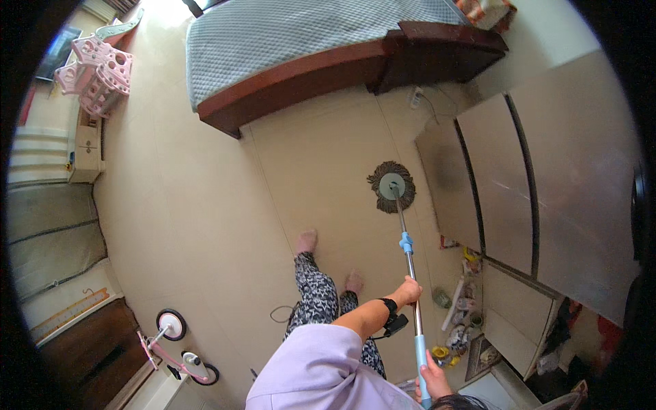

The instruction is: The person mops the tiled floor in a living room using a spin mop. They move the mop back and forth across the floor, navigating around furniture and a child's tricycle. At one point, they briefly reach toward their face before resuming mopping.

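A spin mop [391, 185] with a round pale disc and dark grey strands lies spread on the tiled floor ahead of me, to the right. Its silver pole, with a blue collar and a light blue grip, slants back toward me. My left hand [408, 292] is wrapped round the metal pole below the collar; a black band circles that wrist. Nearer to me, my right hand [432, 377] closes on the blue grip, its thumb lying along it. My bare feet [307, 241] stand on the floor left of the pole.
A wooden bed [294, 75] with a grey quilted cover stands ahead. Along the right is a large metallic refrigerator [499, 178], with bottles and bags [465, 321] on the floor nearer me. A pink children's bike [179, 355] and a pink play set [102, 72] stand left.
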The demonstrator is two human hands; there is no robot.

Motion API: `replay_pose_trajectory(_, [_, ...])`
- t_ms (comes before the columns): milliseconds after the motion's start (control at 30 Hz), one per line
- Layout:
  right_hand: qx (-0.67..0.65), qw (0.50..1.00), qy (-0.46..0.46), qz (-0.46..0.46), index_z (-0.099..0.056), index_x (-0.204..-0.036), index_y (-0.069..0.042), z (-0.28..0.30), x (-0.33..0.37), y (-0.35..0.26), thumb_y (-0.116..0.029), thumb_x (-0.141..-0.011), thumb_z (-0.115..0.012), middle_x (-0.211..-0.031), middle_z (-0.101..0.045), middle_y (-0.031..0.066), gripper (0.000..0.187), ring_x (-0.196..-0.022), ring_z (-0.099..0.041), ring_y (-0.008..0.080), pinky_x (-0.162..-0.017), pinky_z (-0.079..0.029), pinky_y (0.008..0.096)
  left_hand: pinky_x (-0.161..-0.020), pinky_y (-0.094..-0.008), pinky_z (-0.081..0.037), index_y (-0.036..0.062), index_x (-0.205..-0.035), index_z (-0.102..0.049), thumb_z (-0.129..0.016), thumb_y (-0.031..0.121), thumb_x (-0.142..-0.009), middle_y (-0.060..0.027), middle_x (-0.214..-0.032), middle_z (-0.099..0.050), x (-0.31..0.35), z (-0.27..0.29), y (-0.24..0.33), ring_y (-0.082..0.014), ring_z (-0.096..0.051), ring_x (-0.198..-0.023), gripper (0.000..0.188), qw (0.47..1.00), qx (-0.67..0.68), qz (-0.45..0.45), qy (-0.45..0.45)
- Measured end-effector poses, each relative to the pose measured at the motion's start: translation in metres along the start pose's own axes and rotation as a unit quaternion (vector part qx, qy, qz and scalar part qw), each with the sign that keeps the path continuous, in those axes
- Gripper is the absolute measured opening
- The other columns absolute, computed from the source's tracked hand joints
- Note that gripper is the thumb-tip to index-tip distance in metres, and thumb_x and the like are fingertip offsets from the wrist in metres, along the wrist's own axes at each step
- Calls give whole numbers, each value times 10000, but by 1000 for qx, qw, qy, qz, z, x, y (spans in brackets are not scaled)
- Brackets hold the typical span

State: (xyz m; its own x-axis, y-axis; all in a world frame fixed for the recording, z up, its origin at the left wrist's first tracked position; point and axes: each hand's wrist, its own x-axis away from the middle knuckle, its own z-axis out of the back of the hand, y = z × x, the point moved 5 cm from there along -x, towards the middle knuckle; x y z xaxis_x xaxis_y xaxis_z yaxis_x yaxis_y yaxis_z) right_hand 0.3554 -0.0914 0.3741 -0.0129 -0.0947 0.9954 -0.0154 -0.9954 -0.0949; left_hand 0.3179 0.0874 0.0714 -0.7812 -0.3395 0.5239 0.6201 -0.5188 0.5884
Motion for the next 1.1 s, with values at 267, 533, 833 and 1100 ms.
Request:
replay_pose_trajectory(267, [183, 983, -13, 17, -125, -1572, -346, -107, -42, -182, -203, -1034, -450, -707, -528, 41, 645, -463, -508, 140, -415, -480, 326, -771, -511, -536, -99, -1150, -350, -540, 270, -922, -336, -966, -638, 79, 97, -204, -464, -650, -903, 473, 696, 607, 297, 243])
replay_pose_trajectory(533, [380, 919, -94, 51, -121, -1579, -291, -238, -58, -273, -194, -1024, -446, -713, -487, 37, 651, -458, -503, 136, -405, -480, 322, -539, -489, -529, -51, -1191, -267, -504, 263, -921, -259, -865, -631, 207, 102, -341, -378, -666, -717, 477, 549, 679, 386, 299])
replay_pose_trajectory(833, [480, 865, -129, 72, -96, -1583, -255, -313, -41, -217, -204, -1023, -445, -636, -453, 27, 661, -435, -496, 150, -397, -462, 335, -378, -421, -472, -43, -1175, -184, -499, 200, -925, -188, -681, -596, 305, -1, -365, -286, -606, -484, 470, 522, 688, 396, 313])
replay_pose_trajectory(1100, [497, 860, -88, 69, -125, -1582, -266, -203, 11, -58, -195, -1015, -457, -649, -467, 22, 660, -425, -479, 133, -402, -451, 321, -727, -527, -418, 158, -744, -734, -826, 168, -578, -81, -773, -725, 248, -117, -191, -252, -707, -785, 190, 948, 126, 274, 100])
